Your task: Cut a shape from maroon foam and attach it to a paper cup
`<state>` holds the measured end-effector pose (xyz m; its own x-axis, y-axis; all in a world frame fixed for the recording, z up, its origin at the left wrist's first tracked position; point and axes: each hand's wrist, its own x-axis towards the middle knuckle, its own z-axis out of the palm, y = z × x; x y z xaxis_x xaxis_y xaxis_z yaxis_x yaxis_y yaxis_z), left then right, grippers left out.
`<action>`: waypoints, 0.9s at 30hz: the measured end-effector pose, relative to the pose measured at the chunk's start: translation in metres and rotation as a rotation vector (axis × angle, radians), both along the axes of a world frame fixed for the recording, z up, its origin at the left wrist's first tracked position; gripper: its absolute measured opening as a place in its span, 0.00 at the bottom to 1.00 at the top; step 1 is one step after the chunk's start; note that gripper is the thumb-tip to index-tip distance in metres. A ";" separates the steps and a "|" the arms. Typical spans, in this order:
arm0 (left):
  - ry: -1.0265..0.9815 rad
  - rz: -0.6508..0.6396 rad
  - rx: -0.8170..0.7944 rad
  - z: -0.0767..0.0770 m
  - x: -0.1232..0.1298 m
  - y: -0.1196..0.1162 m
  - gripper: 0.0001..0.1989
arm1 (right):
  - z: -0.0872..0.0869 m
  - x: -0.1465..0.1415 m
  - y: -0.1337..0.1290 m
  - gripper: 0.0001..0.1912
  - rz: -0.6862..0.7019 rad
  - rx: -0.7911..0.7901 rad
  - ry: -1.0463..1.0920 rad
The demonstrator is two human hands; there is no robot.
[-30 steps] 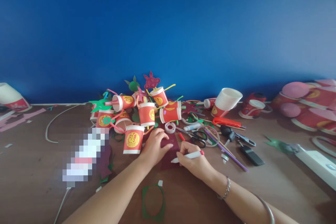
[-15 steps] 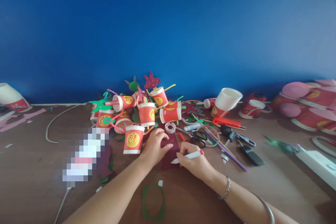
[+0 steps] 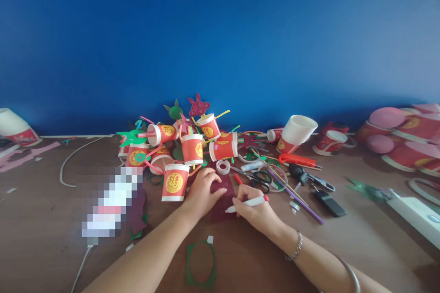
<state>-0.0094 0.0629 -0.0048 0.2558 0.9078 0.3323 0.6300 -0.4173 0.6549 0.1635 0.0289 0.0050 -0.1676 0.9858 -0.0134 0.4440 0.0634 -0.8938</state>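
A white marker (image 3: 255, 201) with a red end is gripped in my right hand (image 3: 252, 210), its tip at the lower part of a dark red sheet of paper (image 3: 223, 208). My left hand (image 3: 205, 192) rests on the upper left of that sheet, fingers spread and thumb apart. Just beyond the sheet's right edge lies a red marker cap (image 3: 237, 179). A roll of tape (image 3: 223, 167) sits at the top of the paper. Beside my left hand stands a red paper cup (image 3: 175, 183) with a yellow emblem.
Paper-cup figures (image 3: 192, 149) pile up against the blue wall (image 3: 220, 46). Scissors (image 3: 261, 181), a glue tube (image 3: 252, 165), keys (image 3: 302, 177) and a purple stick (image 3: 302, 201) lie to the right. Stacked white cups (image 3: 297, 132) stand behind. A green paper frame (image 3: 201, 265) lies in front.
My right hand and the marker have shifted very slightly to the right. My left hand and the sheet stay where they were.
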 end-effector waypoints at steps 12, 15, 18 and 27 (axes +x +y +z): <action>0.001 0.002 0.014 -0.003 0.000 0.001 0.08 | -0.002 0.000 0.002 0.11 -0.004 0.056 -0.058; -0.001 0.001 0.012 -0.003 0.000 0.001 0.08 | -0.003 0.000 0.002 0.11 -0.020 0.062 -0.065; 0.002 -0.001 0.013 -0.003 0.000 0.000 0.08 | -0.004 0.001 0.002 0.11 -0.033 0.061 -0.056; -0.005 -0.004 0.039 -0.003 -0.001 0.000 0.07 | -0.004 0.001 0.003 0.11 -0.042 0.061 -0.059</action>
